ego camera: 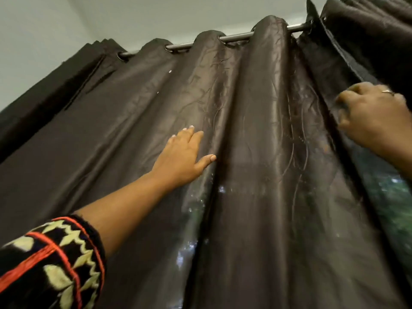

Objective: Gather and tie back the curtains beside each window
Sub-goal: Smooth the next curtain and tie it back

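Right hand (374,117) has its fingers curled into the right edge of the dark brown glossy eyelet curtain (256,108), gripping a fold of it just below the rough black hem strip; the hand is blurred, so the exact finger placement cannot be made out. Thin ring (387,92) on one finger. Left hand (185,155) lies flat against the curtain face, fingers straight and together, thumb spread out to the right, pressing on a ridge of fabric beside a deep fold and holding nothing. Black sleeve with red and cream embroidery (51,264) covers the left forearm at lower left.

Curtain fills most of the view, spread out in four or five broad waves. It hangs from a grey metal rod (236,36) threaded through round metal eyelets (169,48). Long axis is vertical: folds run from the rod down past the bottom edge of the view. Rod slopes up to the right in frame.

Edges: left of the brown curtain, touching it, a flat matt black fabric panel (44,92) hangs. At upper right, a bunched mass of dark pleated fabric (367,41) sits tight against the hem strip. Bare rod shows between the eyelets. Green foliage (396,197) shows through the thin fabric at lower right. Pale plain wall (66,23) above the rod.
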Action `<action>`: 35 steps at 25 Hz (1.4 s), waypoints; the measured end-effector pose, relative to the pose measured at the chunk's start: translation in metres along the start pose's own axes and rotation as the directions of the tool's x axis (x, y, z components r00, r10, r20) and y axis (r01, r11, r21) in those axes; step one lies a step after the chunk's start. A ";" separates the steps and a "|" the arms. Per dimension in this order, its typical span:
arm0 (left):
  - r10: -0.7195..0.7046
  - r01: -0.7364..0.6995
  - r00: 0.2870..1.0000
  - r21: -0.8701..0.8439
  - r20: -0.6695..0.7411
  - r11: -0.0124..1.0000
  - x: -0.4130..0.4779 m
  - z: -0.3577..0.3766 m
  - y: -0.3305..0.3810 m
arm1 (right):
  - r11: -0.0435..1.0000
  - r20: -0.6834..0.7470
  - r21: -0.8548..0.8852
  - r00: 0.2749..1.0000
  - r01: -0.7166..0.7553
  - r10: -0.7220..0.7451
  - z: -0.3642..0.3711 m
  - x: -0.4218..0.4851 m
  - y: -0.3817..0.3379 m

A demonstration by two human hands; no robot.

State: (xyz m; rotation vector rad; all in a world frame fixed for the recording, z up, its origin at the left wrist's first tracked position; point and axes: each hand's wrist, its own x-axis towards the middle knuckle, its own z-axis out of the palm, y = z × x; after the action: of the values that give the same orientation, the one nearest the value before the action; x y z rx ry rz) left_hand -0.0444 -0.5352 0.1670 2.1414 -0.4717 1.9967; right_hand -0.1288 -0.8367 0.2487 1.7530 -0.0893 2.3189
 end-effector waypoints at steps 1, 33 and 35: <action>0.003 -0.003 1.000 0.001 0.006 1.000 -0.004 -0.007 -0.013 | 0.999 0.012 0.032 1.000 0.012 -0.012 -0.003 -0.003 -0.020; -0.431 0.429 0.902 0.073 0.018 0.900 -0.081 -0.070 -0.412 | 0.918 0.263 0.369 0.964 -0.143 0.044 0.005 0.025 -0.447; -0.454 0.452 0.891 0.056 0.021 0.890 -0.077 -0.058 -0.420 | 0.910 0.282 0.386 0.958 -0.154 0.042 -0.002 0.033 -0.476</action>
State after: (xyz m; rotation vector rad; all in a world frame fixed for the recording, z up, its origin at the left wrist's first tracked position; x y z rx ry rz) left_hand 0.0426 -0.1142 0.1321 2.0718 0.0792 1.7225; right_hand -0.0338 -0.3695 0.2366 2.3080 0.2860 2.2729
